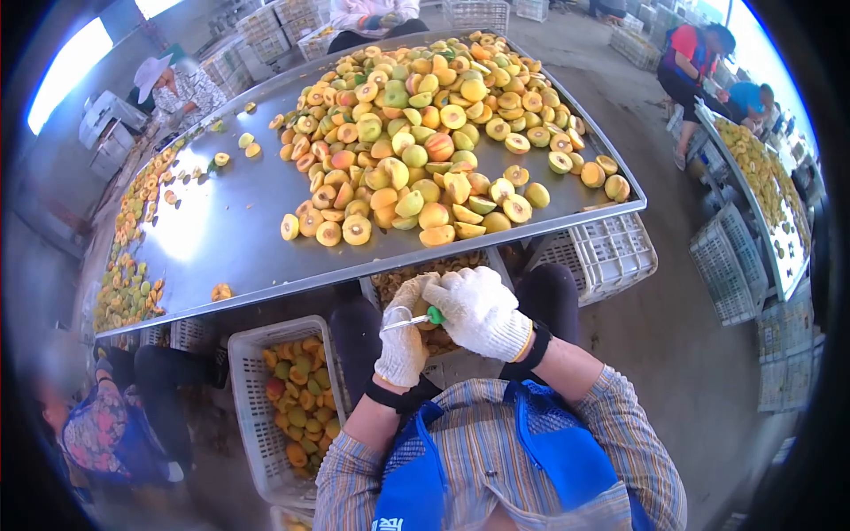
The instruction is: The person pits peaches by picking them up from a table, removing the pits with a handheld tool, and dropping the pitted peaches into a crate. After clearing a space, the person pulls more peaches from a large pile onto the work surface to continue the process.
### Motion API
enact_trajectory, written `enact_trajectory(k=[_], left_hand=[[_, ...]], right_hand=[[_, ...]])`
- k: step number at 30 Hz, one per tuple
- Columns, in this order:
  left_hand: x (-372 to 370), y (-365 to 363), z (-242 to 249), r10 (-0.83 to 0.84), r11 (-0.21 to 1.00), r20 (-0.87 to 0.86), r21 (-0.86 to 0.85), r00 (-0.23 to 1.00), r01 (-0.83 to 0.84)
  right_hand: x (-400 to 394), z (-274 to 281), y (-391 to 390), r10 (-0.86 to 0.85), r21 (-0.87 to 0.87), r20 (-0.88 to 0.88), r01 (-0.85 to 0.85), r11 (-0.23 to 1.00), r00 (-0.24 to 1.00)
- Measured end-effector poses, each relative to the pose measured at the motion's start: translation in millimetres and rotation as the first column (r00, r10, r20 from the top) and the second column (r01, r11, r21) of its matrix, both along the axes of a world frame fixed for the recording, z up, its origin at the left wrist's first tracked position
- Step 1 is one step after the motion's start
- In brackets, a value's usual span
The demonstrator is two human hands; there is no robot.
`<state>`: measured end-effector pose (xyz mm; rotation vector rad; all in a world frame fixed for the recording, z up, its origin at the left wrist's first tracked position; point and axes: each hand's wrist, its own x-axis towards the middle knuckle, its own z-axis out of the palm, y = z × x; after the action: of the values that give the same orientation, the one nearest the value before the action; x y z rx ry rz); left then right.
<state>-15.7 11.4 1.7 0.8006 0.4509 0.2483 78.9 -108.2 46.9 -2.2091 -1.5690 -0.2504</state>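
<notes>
Both my hands wear white knit gloves and meet over my lap, just below the table's front edge. My right hand [482,314] is closed around a small pitting tool with a green handle [434,315] and a thin metal end [405,324], which points left across my other glove. My left hand [404,341] is closed, its fingertips against the right glove; anything inside it is hidden. Halved yellow peaches [390,168] are heaped on the metal table [266,226] in front of me. Below my hands, a crate holds peach pieces [390,281].
A white crate [251,398] of peach halves stands left of my legs, and another white crate [611,257] sits under the table's right side. Co-workers sit around the table, one close on the left [115,416]. Another fruit-covered table [753,168] stands at right.
</notes>
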Motion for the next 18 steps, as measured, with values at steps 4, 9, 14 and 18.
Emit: enact_trajectory(k=[4,9,14,18], left_hand=[[10,-2,-28,0.135,0.991,0.034,-0.027,0.99,-0.134],[7,4,-35,0.086,0.987,0.067,-0.144,0.994,-0.075],[-2,31,-19,0.037,0.963,0.068,-0.269,0.997,-0.017],[4,15,9,0.21,0.973,0.015,-0.105,0.978,-0.208]], right_hand=[[6,-11,7,0.052,-0.043,-0.006,-0.052,0.998,0.999],[10,-15,3,0.056,-0.024,-0.292,-0.066,0.998,0.955],[12,-20,-16,-0.069,-0.061,-0.399,0.048,0.997,0.914],[13,-26,-30,-0.13,-0.023,-0.481,0.136,0.991,0.867]])
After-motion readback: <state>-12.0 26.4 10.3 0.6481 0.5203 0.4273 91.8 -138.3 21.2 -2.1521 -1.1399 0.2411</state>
